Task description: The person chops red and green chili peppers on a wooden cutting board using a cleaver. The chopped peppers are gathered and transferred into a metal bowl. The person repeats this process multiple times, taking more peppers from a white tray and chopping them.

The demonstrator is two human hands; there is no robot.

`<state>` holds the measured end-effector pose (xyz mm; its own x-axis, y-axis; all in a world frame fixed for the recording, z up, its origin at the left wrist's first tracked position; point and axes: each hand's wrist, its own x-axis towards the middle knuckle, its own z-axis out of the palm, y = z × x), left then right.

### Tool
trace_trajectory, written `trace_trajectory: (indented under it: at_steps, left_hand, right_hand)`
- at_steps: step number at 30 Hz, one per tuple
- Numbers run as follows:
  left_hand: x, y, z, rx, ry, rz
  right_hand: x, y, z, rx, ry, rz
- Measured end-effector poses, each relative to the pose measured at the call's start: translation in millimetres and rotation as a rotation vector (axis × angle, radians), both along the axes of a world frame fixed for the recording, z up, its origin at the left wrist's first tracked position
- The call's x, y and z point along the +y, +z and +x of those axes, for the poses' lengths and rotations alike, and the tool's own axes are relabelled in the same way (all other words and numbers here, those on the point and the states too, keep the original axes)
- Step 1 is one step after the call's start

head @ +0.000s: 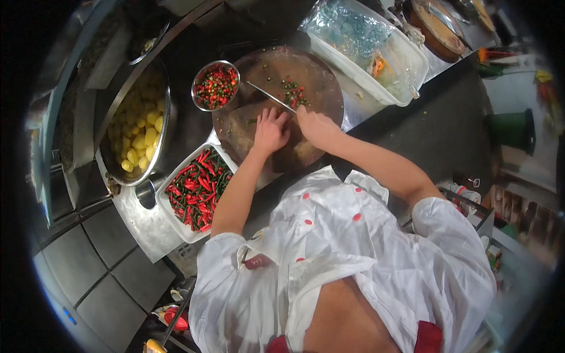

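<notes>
My right hand [318,127] grips a knife [271,96], whose blade reaches up and left across a round wooden chopping board [318,75]. Just left of it, my left hand [270,131] rests on the board with fingers bent close to the blade. A bit of green chili [252,121] lies beside the left fingers. Beyond the knife sits a small heap of chopped red and green chilies [293,92]. A steel bowl [193,93] of chopped chilies [216,86] stands at the board's upper left. Whether anything is under my left fingertips is hidden.
Left of my forearm, a white tub [161,204] holds whole red and green chilies [198,189]. A large metal basin [164,128] contains peeled potatoes [143,137]. A white plastic container [408,95] with clear plastic film [348,26] stands at upper right, near another round board [430,22].
</notes>
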<state>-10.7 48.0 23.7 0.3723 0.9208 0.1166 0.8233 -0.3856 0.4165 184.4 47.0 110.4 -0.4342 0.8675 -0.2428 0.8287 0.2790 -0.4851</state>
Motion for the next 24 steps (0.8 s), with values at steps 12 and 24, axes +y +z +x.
trace_trajectory:
  at_steps: [12,24]
  left_hand:
    - [-14,5,-4,0.039,0.028,-0.036]
    - [-15,6,-11,-0.044,0.017,0.025]
  right_hand:
    - [-11,-12,-11,-0.039,-0.035,0.015]
    - [-2,8,-14,-0.007,-0.006,-0.053]
